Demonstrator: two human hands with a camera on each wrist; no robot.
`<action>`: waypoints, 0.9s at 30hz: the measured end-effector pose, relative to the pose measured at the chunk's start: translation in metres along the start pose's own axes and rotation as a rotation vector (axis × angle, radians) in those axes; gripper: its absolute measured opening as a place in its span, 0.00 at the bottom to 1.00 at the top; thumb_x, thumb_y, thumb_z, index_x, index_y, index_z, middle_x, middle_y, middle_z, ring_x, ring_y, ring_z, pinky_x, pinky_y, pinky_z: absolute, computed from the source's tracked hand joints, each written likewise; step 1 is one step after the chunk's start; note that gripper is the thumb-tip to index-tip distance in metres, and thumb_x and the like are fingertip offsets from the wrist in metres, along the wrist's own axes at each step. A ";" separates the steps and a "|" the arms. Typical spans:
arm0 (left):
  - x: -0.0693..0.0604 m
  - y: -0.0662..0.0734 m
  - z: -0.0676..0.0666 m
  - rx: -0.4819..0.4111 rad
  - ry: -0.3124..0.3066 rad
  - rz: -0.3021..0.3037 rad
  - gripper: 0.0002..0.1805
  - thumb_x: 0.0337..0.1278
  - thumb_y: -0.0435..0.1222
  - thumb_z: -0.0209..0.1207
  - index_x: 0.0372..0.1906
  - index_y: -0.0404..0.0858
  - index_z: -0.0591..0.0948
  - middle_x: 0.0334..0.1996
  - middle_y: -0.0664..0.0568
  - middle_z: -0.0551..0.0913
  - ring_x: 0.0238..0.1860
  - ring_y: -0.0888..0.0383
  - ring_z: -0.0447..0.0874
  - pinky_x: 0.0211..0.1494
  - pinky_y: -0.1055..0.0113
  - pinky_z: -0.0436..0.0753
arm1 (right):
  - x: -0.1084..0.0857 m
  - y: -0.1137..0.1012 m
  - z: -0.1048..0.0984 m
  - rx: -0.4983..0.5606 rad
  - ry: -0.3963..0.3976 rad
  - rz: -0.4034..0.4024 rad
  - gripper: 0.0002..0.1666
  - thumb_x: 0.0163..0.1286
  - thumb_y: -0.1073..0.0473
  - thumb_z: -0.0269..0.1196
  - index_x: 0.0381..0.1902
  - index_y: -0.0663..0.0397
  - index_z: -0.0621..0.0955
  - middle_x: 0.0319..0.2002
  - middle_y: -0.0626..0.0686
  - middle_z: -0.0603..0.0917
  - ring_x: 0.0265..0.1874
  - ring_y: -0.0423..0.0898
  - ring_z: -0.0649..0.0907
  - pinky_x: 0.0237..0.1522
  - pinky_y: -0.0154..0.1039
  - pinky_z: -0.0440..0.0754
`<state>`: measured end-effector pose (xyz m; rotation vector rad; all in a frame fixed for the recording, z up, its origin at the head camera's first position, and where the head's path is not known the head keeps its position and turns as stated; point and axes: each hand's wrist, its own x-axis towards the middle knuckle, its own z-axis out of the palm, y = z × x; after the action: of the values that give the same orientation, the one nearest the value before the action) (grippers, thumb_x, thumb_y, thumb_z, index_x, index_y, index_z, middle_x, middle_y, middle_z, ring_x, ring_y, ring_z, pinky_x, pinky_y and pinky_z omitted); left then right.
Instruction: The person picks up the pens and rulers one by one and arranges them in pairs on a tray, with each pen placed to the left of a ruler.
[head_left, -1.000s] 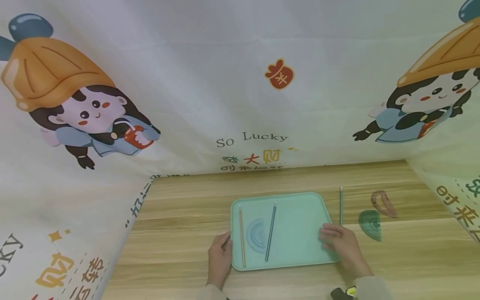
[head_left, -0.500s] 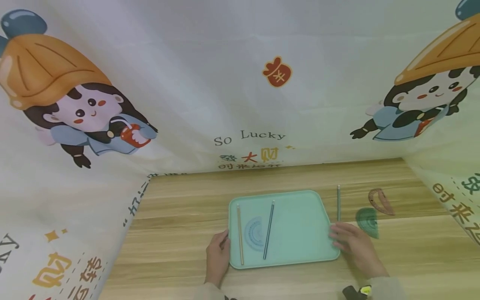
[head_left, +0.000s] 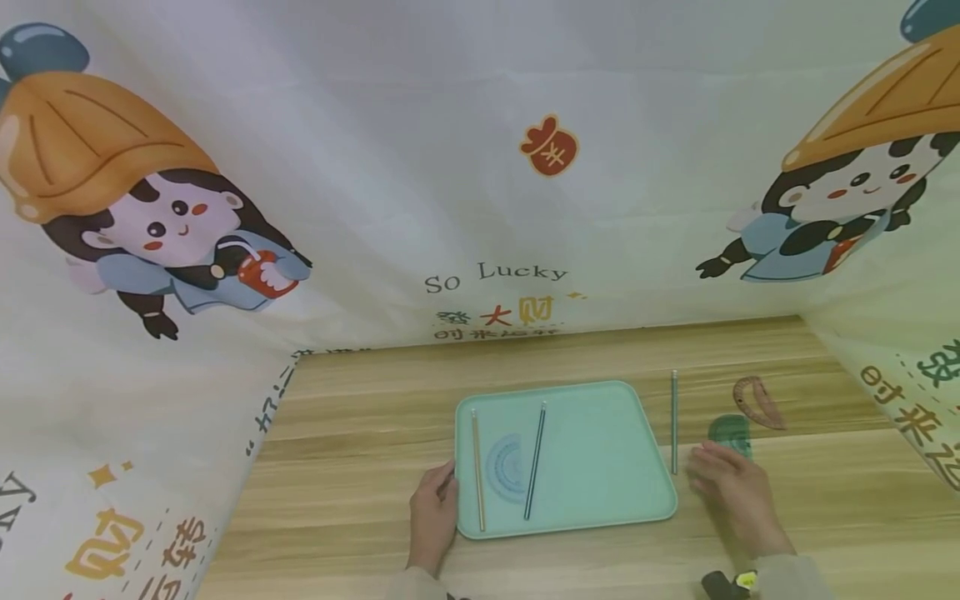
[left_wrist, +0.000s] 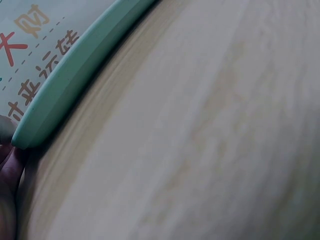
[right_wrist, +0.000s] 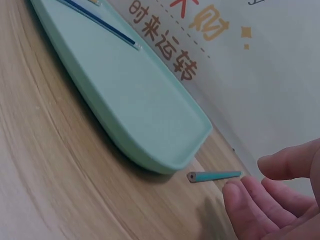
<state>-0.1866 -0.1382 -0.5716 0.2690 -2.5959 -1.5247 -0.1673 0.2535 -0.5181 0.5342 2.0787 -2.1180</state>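
Note:
A mint-green tray lies on the wooden table, and my left hand grips its left edge. In the left wrist view, the tray rim sits between the thumb and a finger. On the tray are a tan pencil, a clear blue protractor and a dark blue pencil. My right hand hovers right of the tray, fingers loosely bent and holding nothing. Close to its fingertips lies a green pencil. The hand partly covers a green protractor.
Farther right on the table lies a reddish protractor. A white printed cloth stands up behind the table and along both sides. A black strap-like thing with a yellow patch shows by the right wrist.
My right hand has left the tray's right edge and moved right, past the green pencil toward the green protractor. The left hand stays at the tray's left edge.

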 end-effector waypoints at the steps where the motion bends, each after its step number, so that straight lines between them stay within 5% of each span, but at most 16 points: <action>1: 0.000 0.000 0.000 0.003 0.001 0.001 0.18 0.66 0.31 0.52 0.59 0.35 0.75 0.53 0.45 0.79 0.58 0.49 0.78 0.62 0.66 0.82 | 0.001 0.000 -0.001 -0.005 0.017 0.004 0.36 0.68 0.67 0.57 0.69 0.70 0.55 0.31 0.23 0.80 0.34 0.24 0.81 0.46 0.23 0.86; 7: 0.000 0.000 -0.001 0.014 0.002 -0.003 0.18 0.66 0.31 0.52 0.59 0.35 0.75 0.53 0.45 0.79 0.58 0.49 0.78 0.62 0.65 0.82 | 0.005 0.000 -0.005 -0.131 0.178 0.012 0.36 0.67 0.64 0.58 0.70 0.62 0.58 0.28 0.18 0.73 0.31 0.17 0.74 0.39 0.11 0.76; 12: -0.001 0.001 -0.001 0.010 0.003 -0.017 0.18 0.66 0.31 0.52 0.59 0.36 0.76 0.53 0.46 0.79 0.58 0.49 0.78 0.62 0.65 0.82 | 0.007 -0.001 -0.007 -0.145 0.316 -0.020 0.34 0.66 0.64 0.59 0.68 0.63 0.62 0.28 0.20 0.70 0.29 0.19 0.72 0.36 0.10 0.74; 16: -0.001 0.002 -0.001 0.008 0.014 -0.012 0.18 0.65 0.30 0.52 0.58 0.35 0.76 0.52 0.46 0.80 0.58 0.49 0.78 0.62 0.64 0.82 | 0.009 -0.005 -0.010 -0.169 0.333 -0.004 0.35 0.67 0.61 0.59 0.68 0.63 0.61 0.47 0.36 0.74 0.35 0.24 0.69 0.35 0.09 0.72; 19: -0.001 0.001 -0.001 0.012 0.017 -0.008 0.18 0.65 0.30 0.52 0.58 0.35 0.76 0.52 0.46 0.80 0.58 0.49 0.78 0.62 0.64 0.82 | 0.012 -0.007 -0.012 -0.201 0.333 0.026 0.37 0.67 0.58 0.60 0.68 0.63 0.60 0.58 0.51 0.67 0.40 0.30 0.69 0.36 0.12 0.72; 27: 0.000 0.002 0.000 0.007 0.026 0.001 0.18 0.64 0.29 0.53 0.57 0.34 0.77 0.50 0.45 0.80 0.56 0.48 0.79 0.61 0.64 0.83 | 0.023 0.000 -0.016 -0.296 0.436 -0.032 0.38 0.63 0.61 0.64 0.66 0.68 0.61 0.62 0.63 0.66 0.48 0.45 0.71 0.34 0.16 0.70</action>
<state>-0.1865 -0.1369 -0.5702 0.2866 -2.5815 -1.5017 -0.1863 0.2727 -0.5252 0.9940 2.5811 -1.7767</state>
